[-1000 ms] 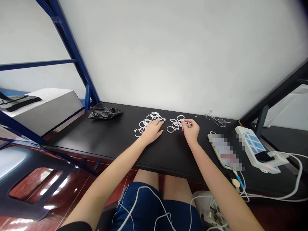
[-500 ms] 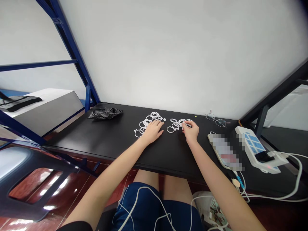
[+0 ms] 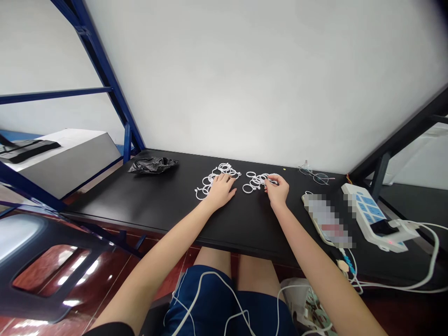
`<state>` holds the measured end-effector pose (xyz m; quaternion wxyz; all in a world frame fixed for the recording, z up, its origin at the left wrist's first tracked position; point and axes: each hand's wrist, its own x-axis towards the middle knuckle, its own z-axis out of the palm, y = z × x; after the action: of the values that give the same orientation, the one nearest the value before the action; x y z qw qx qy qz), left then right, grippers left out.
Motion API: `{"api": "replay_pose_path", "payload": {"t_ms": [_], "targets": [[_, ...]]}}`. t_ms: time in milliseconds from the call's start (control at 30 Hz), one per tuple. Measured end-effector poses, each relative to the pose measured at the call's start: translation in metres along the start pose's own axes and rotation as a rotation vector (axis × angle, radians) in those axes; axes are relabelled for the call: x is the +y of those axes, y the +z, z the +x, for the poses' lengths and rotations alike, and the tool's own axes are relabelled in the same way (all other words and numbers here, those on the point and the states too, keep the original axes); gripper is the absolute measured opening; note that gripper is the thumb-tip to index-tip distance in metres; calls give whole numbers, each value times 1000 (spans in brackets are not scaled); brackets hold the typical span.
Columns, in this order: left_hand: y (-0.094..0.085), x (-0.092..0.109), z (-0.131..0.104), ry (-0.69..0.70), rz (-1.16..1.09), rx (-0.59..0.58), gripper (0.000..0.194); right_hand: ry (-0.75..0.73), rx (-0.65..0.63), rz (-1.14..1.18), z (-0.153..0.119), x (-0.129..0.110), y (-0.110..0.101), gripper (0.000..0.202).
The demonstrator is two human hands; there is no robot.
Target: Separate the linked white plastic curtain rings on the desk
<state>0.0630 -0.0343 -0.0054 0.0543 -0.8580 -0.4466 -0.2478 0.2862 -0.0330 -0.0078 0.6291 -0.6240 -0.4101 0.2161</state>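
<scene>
Thin white round loops (image 3: pixel 259 179) lie in two clusters on the flat black tabletop (image 3: pixel 168 200). Left hand (image 3: pixel 220 191) palm-down over left cluster (image 3: pixel 211 178), fingers slightly spread. Right hand (image 3: pixel 279 190) narrowed at right cluster; cannot tell whether gripping one. Crumpled black plastic bag (image 3: pixel 152 165) farther left.

Soft, even light fills the room, brightest across the middle of the pale wall (image 3: pixel 224 93), dimming to a dark smudge at the upper right corner. The black desk (image 3: pixel 154 200) carries a dull sheen, and the red floor (image 3: pixel 115 275) throws hard white glare. Wide-angle stretch warps the edges; fine detail on the white rings (image 3: pixel 259 179) is lost, and pixel blocks mask the phone screen (image 3: pixel 327 219).
</scene>
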Motion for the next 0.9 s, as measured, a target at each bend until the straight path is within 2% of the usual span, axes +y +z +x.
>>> {"api": "replay_pose_path", "payload": {"t_ms": [133, 267, 600, 900], "targets": [[7, -4, 0, -59, 35, 31, 46, -8, -15, 19, -2, -1, 0, 22], [11, -8, 2, -75, 31, -3, 53, -25, -42, 24, -4, -3, 0, 23], [9, -9, 3, -62, 29, -11, 46, -8, -49, 30, -6, -5, 0, 22], [14, -14, 0, -166, 83, 101, 47, -48, -64, 21, -6, -4, 1, 23]]}}
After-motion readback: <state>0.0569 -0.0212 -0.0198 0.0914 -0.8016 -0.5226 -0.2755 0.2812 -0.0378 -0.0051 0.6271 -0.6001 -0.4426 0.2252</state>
